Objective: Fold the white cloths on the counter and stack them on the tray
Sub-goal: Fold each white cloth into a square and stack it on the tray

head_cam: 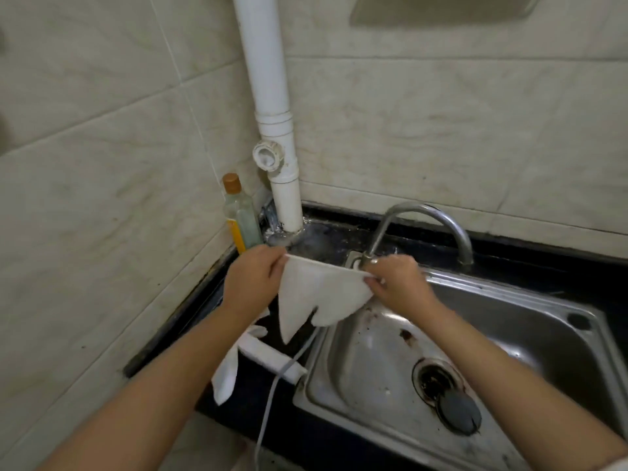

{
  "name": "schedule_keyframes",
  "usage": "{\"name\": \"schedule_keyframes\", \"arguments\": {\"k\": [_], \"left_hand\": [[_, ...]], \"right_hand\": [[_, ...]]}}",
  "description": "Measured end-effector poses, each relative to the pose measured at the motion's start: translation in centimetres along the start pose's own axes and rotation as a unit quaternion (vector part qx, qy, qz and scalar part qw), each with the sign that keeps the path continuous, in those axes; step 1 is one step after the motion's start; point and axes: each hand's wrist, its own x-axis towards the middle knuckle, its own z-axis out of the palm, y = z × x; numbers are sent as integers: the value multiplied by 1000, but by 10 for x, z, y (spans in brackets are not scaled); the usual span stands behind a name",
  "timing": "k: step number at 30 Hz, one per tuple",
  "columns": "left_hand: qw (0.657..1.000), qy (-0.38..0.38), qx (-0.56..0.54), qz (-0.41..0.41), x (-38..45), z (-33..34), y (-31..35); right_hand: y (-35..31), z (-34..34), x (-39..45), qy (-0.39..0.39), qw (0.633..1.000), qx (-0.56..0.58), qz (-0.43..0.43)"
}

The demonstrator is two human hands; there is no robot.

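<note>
Both hands hold one white cloth (319, 290) up in the air, above the spot where the dark counter (272, 396) meets the left rim of the steel sink (509, 338). Left hand (253, 280) pinches the cloth's upper left corner between thumb and curled fingers; right hand (396, 283) pinches the upper right corner the same way, just in front of the base of the tap (424, 226). Between the two grips the top edge runs taut and almost level, left to right, so the cloth's long axis lies across the person's body, and the rest hangs down in uneven points toward the counter's edge.

Below the left forearm, more white cloth (226, 372) lies draped on the counter near its front edge, beside a white bar-shaped object (272, 358) with a grey cord (272, 396) trailing off it. I cannot make out any tray in view.

Judging by the stretched top edge, the fold is only beginning: the coming move likely turns on bringing one pinched corner across to the other, or lowering the cloth flat onto the counter, which lies down and to the left, nearer the left hand. A bottle (238, 215) stands in the counter's back left corner by the white pipe (272, 113).
</note>
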Motion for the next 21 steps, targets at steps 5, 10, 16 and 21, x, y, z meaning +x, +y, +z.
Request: {"name": "schedule_keyframes", "arguments": {"k": [5, 10, 16, 21], "left_hand": [[996, 19, -86, 17, -19, -18, 61], [989, -81, -115, 54, -27, 14, 149], [956, -195, -156, 154, -56, 78, 314], [897, -284, -255, 224, -108, 127, 488]], "right_hand": [[-6, -80, -69, -15, 996, -48, 74], [22, -145, -169, -45, 961, -96, 254], [59, -241, -321, -16, 874, -146, 463], [91, -337, -466, 101, 775, -184, 596]]}}
